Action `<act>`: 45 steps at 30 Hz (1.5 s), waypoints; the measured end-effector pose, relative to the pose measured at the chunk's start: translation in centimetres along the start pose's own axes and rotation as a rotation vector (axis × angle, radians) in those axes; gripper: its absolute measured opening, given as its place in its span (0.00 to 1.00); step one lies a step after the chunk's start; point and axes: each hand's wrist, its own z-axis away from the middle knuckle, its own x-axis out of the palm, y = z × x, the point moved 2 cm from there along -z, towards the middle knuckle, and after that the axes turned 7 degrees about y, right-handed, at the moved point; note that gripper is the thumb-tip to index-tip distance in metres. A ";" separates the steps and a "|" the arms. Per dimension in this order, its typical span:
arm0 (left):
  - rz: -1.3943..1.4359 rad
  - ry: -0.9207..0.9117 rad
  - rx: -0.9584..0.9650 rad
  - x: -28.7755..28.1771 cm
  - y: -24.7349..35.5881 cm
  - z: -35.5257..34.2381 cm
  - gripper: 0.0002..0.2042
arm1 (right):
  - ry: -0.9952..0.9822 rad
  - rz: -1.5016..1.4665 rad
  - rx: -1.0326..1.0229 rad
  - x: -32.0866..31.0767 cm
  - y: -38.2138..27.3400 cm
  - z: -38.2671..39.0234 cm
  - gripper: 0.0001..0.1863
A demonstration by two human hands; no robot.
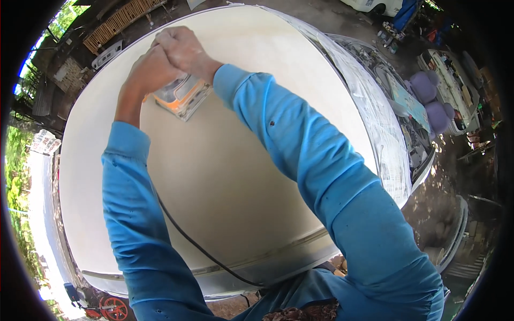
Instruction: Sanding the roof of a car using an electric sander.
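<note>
My left hand and my right hand are bunched together, fingers closed, on an orange-and-silver power sander at the upper left of the head view. The sander's flat pad rests on a large cream vehicle panel, apparently a roof. My hands hide the tool's top. A black cord runs across the panel between my blue-sleeved forearms, down to its near edge.
Crumpled plastic masking runs along the panel's right side, beside exposed car parts. Further right are purple rounded objects. A slatted wooden bench stands behind, upper left. An orange wheel is at lower left.
</note>
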 end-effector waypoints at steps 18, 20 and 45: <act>-0.078 0.129 0.092 -0.7 14.2 18.2 0.12 | -0.055 -0.227 0.098 -7.8 -12.5 18.2 0.16; -0.031 0.169 0.207 0.4 17.2 18.8 0.14 | -0.030 -0.204 0.098 -11.2 -13.6 20.0 0.17; -0.051 0.180 0.380 10.2 24.9 4.5 0.15 | 0.104 0.321 -0.189 -28.5 -4.8 11.6 0.17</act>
